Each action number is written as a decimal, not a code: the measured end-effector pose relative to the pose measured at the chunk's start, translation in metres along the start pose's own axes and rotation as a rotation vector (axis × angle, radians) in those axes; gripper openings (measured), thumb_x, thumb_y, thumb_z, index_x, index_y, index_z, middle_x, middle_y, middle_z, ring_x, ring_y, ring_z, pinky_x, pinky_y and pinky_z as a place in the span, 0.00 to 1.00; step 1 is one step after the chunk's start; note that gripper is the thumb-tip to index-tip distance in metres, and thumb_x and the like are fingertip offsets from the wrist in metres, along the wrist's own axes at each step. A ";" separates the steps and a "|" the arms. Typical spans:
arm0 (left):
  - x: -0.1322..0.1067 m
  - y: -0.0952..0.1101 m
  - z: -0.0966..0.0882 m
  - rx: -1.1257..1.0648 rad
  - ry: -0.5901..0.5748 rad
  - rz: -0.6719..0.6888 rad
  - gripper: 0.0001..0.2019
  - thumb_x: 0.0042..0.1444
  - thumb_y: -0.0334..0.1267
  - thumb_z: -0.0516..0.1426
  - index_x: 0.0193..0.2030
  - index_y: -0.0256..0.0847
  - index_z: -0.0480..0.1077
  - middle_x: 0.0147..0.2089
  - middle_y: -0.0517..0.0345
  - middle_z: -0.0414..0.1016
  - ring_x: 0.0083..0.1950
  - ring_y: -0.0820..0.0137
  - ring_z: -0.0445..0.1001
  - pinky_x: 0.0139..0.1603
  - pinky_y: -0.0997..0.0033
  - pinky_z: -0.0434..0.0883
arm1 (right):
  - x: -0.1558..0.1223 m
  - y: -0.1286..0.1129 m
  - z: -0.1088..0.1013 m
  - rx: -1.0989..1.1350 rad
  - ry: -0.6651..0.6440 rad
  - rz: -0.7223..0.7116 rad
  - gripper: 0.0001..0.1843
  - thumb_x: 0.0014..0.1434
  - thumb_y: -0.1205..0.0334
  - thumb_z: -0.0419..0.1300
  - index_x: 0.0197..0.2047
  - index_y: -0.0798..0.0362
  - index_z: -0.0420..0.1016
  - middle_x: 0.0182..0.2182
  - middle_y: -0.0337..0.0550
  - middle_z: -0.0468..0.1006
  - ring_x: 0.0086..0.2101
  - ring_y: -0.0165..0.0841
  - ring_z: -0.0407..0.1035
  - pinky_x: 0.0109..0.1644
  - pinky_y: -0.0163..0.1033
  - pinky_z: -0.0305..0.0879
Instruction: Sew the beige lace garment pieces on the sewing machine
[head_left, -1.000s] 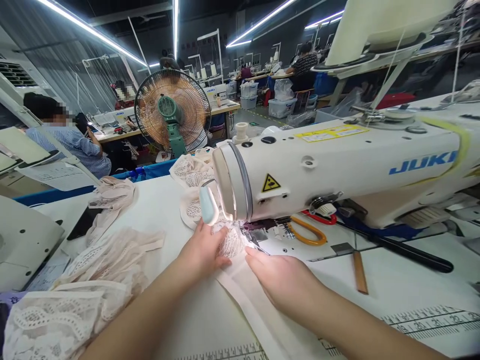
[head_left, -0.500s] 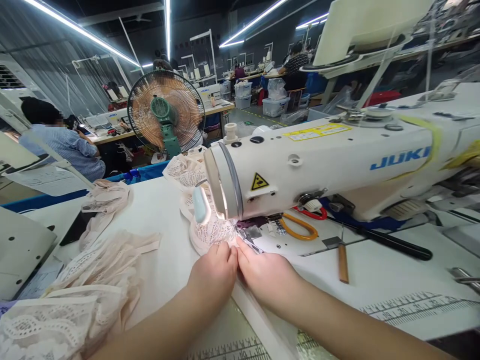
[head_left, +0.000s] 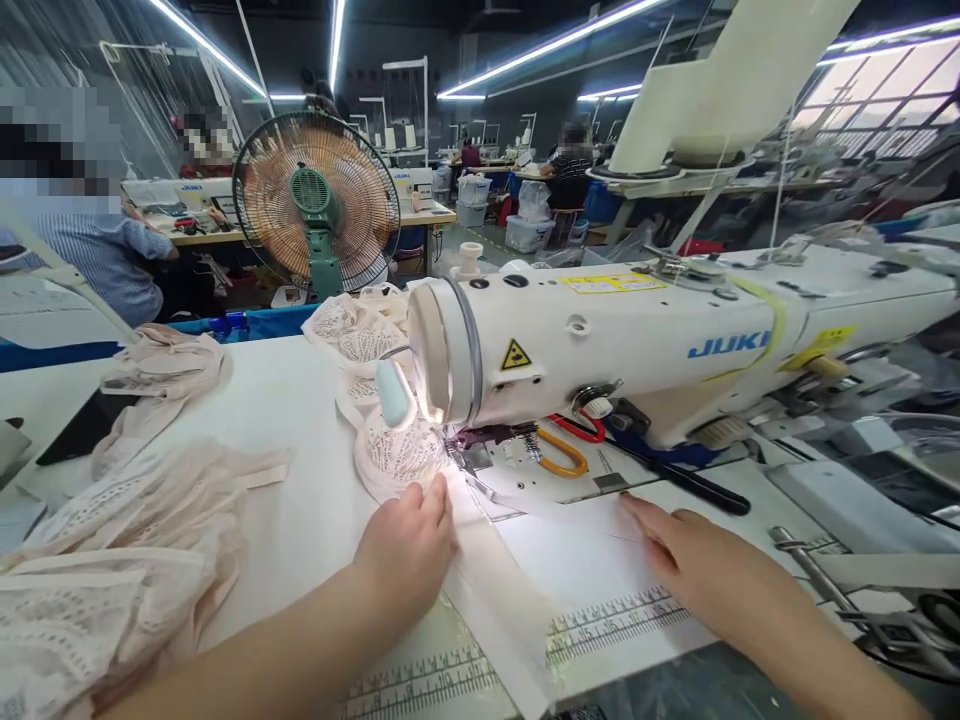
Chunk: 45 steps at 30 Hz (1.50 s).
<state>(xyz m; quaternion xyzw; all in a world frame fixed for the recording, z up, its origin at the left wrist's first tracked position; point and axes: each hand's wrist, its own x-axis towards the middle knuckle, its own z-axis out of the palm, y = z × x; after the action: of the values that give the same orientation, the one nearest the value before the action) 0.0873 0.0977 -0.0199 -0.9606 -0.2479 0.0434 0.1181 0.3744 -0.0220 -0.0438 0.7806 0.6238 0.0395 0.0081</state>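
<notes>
Pale-pink, scalloped lace garment (head_left: 401, 455) lies just beyond left hand (head_left: 409, 545), whose bunched fingers grip its near edge; right hand (head_left: 682, 550) well right, grip unclear.

Two bare hands: one left hand (head_left: 409, 545) at lower centre, one right hand (head_left: 697, 565) at lower right. One large sewing machine (head_left: 600, 330) spans centre to right, bearing one warning triangle (head_left: 516, 355) and two yellow labels (head_left: 619, 283). Lace pieces (head_left: 397, 450) at its left end overlap, so their number cannot be told. Two heaps of lace fabric (head_left: 135, 550) on the left. One orange loop handle (head_left: 566, 465) and one red loop handle (head_left: 590, 430) right of centre. One fan (head_left: 315, 205), upper left. Two large cream cones (head_left: 645, 120), upper right. At least four other people (head_left: 82, 255) across the upper half.
</notes>
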 end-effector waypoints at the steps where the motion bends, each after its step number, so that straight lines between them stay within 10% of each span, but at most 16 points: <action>1: 0.000 0.000 -0.001 -0.022 -0.014 -0.021 0.21 0.61 0.38 0.49 0.55 0.25 0.65 0.60 0.37 0.62 0.43 0.57 0.71 0.33 0.62 0.66 | -0.003 0.004 -0.001 0.028 0.022 -0.017 0.22 0.57 0.68 0.46 0.52 0.55 0.70 0.28 0.47 0.74 0.25 0.36 0.72 0.24 0.39 0.64; 7: -0.001 0.002 -0.005 -0.088 -0.035 -0.069 0.25 0.60 0.44 0.48 0.56 0.26 0.65 0.60 0.39 0.61 0.43 0.57 0.70 0.33 0.63 0.64 | 0.020 0.004 -0.013 0.012 0.145 -0.075 0.23 0.58 0.62 0.46 0.56 0.50 0.67 0.31 0.45 0.74 0.22 0.36 0.70 0.17 0.39 0.60; 13: -0.003 0.003 -0.002 -0.062 -0.023 -0.055 0.26 0.60 0.47 0.48 0.56 0.25 0.64 0.61 0.37 0.61 0.44 0.58 0.70 0.36 0.63 0.63 | 0.047 -0.039 -0.021 0.030 0.289 -0.271 0.19 0.60 0.62 0.45 0.47 0.57 0.73 0.38 0.53 0.76 0.37 0.42 0.72 0.39 0.45 0.69; 22: -0.001 0.002 0.003 -0.041 0.033 -0.015 0.26 0.61 0.47 0.49 0.55 0.23 0.65 0.59 0.34 0.62 0.51 0.56 0.68 0.41 0.63 0.64 | 0.047 -0.134 -0.025 0.024 -0.028 -0.536 0.20 0.60 0.61 0.48 0.55 0.49 0.67 0.24 0.40 0.78 0.23 0.35 0.72 0.20 0.36 0.48; 45: 0.003 -0.008 0.013 -0.100 0.183 -0.058 0.34 0.57 0.57 0.49 0.55 0.24 0.65 0.58 0.38 0.65 0.56 0.54 0.65 0.53 0.61 0.62 | 0.044 -0.118 -0.007 0.233 0.014 -0.563 0.21 0.61 0.61 0.43 0.54 0.50 0.67 0.25 0.41 0.75 0.25 0.37 0.71 0.22 0.37 0.51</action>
<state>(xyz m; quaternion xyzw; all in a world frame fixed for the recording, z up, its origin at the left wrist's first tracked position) 0.0842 0.1088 -0.0301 -0.9577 -0.2657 -0.0603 0.0931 0.2687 0.0466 -0.0421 0.5722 0.8161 -0.0311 -0.0752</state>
